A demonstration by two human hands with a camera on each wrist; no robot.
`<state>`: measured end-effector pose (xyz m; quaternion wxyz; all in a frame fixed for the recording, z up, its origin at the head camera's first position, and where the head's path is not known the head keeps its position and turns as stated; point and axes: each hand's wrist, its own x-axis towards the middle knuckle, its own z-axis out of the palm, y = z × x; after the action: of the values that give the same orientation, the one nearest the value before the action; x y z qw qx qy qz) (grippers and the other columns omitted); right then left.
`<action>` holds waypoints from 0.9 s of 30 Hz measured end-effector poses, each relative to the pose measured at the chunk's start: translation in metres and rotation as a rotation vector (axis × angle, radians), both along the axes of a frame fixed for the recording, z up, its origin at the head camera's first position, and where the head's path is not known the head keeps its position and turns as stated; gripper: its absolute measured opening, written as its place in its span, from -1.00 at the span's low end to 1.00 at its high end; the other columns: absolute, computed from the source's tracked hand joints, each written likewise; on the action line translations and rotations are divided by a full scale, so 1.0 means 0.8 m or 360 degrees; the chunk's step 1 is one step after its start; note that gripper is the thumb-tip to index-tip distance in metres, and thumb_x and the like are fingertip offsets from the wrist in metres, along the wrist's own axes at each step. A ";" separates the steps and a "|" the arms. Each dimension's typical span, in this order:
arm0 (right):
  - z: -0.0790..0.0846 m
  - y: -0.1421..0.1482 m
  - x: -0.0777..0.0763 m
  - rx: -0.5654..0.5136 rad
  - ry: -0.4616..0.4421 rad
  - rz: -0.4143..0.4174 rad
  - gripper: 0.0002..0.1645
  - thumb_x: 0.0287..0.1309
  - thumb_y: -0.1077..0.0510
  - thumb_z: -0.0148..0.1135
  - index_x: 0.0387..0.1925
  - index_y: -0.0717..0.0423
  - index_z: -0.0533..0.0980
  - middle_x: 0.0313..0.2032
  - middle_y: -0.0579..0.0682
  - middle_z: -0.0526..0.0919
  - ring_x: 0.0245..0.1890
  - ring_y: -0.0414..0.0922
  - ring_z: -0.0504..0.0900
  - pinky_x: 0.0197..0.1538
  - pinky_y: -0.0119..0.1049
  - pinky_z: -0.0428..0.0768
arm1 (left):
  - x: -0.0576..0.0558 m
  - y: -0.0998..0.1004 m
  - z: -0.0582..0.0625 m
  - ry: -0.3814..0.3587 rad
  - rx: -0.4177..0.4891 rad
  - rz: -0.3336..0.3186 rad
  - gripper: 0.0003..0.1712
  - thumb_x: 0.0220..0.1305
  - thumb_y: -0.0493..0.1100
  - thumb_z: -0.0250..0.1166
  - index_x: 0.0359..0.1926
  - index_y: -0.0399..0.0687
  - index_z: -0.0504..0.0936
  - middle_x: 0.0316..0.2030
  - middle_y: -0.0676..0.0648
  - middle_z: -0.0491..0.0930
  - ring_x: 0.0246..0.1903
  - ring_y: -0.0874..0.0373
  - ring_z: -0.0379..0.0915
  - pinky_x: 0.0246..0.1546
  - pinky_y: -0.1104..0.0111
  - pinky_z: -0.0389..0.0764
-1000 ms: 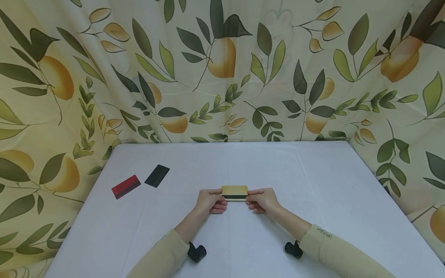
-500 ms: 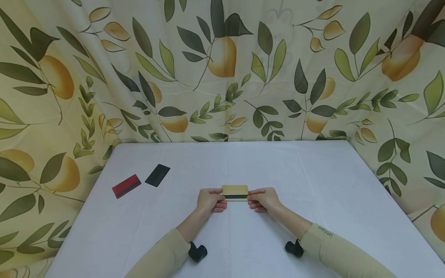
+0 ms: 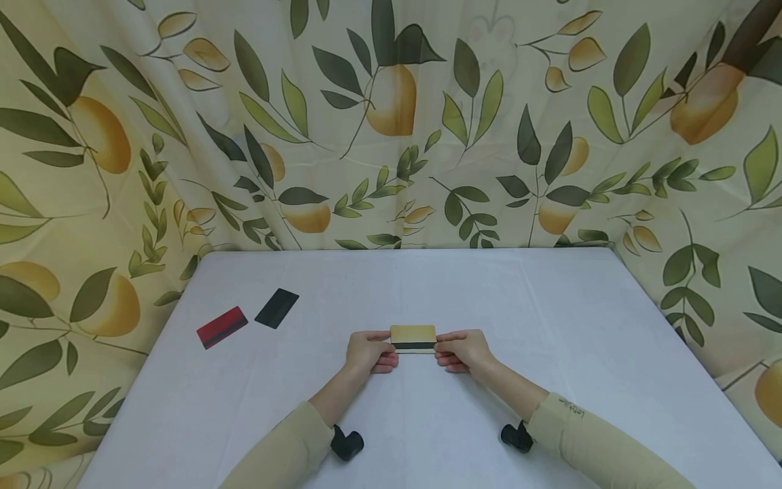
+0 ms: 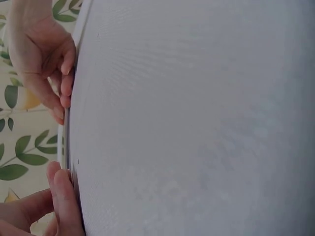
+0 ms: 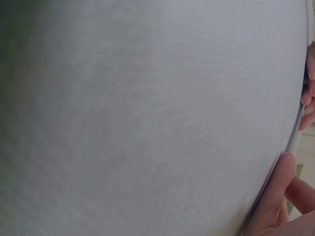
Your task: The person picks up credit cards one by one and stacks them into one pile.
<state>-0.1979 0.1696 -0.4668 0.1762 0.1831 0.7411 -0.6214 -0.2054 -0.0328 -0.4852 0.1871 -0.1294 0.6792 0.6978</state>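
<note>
A yellow bank card [image 3: 413,333] with a dark stripe and a pale strip along its near side lies level between both hands, at the middle of the table. My left hand [image 3: 369,352] pinches its left end, thumb on top and the other fingers curled beneath. At the opposite end my right hand [image 3: 466,350] grips it the same way. From the left wrist, the left fingers [image 4: 65,196] show low in the view, and a thin edge-on line runs up to the right hand [image 4: 42,56]. The right wrist view has the right thumb [image 5: 280,184] along a thin dark edge.
On the left of the white-covered table [image 3: 550,305] lie a red card [image 3: 222,328] with a dark stripe and, beside it, a black card [image 3: 277,308]. A curtain [image 3: 391,190] with fruit and leaf prints hangs behind. Black wrist devices [image 3: 347,445] sit under both sleeves.
Both hands keep their hold on the yellow card and have hardly moved. The thin line just below its near edge shows less than a second ago. The red and black cards stay put.
</note>
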 end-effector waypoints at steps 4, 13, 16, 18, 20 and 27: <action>0.002 0.000 -0.002 -0.0017 -0.0012 -0.0022 -0.67 0.05 0.29 0.22 -0.11 0.36 0.51 -0.62 0.01 0.64 -0.68 -0.22 0.60 -0.60 -0.42 0.59 | -0.003 -0.007 0.001 -0.0075 0.0035 -0.0032 -0.52 0.07 -0.42 0.19 0.09 -0.31 0.46 -0.60 -0.13 0.63 -0.66 0.16 0.58 -0.59 0.34 0.63; 0.019 -0.004 -0.010 -0.0016 0.0027 -0.0054 -0.67 0.09 0.22 0.20 -0.12 0.34 0.50 -0.58 -0.03 0.62 -0.69 -0.25 0.55 -0.62 -0.49 0.53 | -0.019 -0.052 0.015 -0.0227 -0.0043 -0.0046 -0.57 0.15 -0.27 0.23 0.07 -0.25 0.48 -0.45 -0.14 0.66 -0.53 0.08 0.62 -0.46 0.27 0.66; 0.025 -0.012 -0.014 -0.0065 0.0022 -0.0033 -0.63 0.12 0.19 0.19 -0.06 0.32 0.48 -0.51 0.00 0.65 -0.65 -0.24 0.59 -0.58 -0.47 0.57 | -0.025 -0.074 0.022 -0.0227 -0.0051 -0.0024 -0.60 0.16 -0.24 0.22 0.05 -0.25 0.49 -0.42 -0.15 0.66 -0.51 0.08 0.62 -0.45 0.26 0.66; 0.029 -0.019 -0.016 -0.0117 0.0012 -0.0029 -0.61 0.13 0.18 0.19 -0.03 0.31 0.47 -0.45 0.02 0.66 -0.62 -0.24 0.61 -0.55 -0.46 0.59 | -0.031 -0.091 0.026 -0.0208 -0.0046 -0.0010 -0.61 0.18 -0.23 0.22 0.04 -0.26 0.49 -0.40 -0.15 0.66 -0.50 0.08 0.62 -0.43 0.25 0.66; 0.032 -0.028 -0.019 -0.0174 0.0001 -0.0037 -0.61 0.13 0.18 0.19 -0.03 0.31 0.47 -0.40 0.05 0.67 -0.60 -0.23 0.62 -0.53 -0.44 0.61 | -0.037 -0.110 0.029 -0.0174 -0.0030 0.0009 -0.60 0.18 -0.23 0.21 0.05 -0.27 0.48 -0.39 -0.17 0.66 -0.47 0.06 0.63 -0.40 0.24 0.66; 0.038 -0.064 -0.028 -0.0301 0.0021 -0.0072 -0.62 0.12 0.17 0.20 -0.05 0.30 0.49 -0.36 0.07 0.67 -0.51 -0.17 0.66 -0.45 -0.42 0.63 | -0.056 -0.177 0.043 -0.0017 -0.0032 -0.0049 -0.44 0.24 -0.10 0.18 0.19 -0.27 0.32 -0.19 -0.19 0.62 -0.24 -0.01 0.61 -0.18 0.20 0.61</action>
<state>-0.2201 0.1186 -0.4362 0.1736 0.1783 0.6760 -0.6936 -0.2501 -0.1747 -0.4506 0.2002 -0.1246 0.6871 0.6872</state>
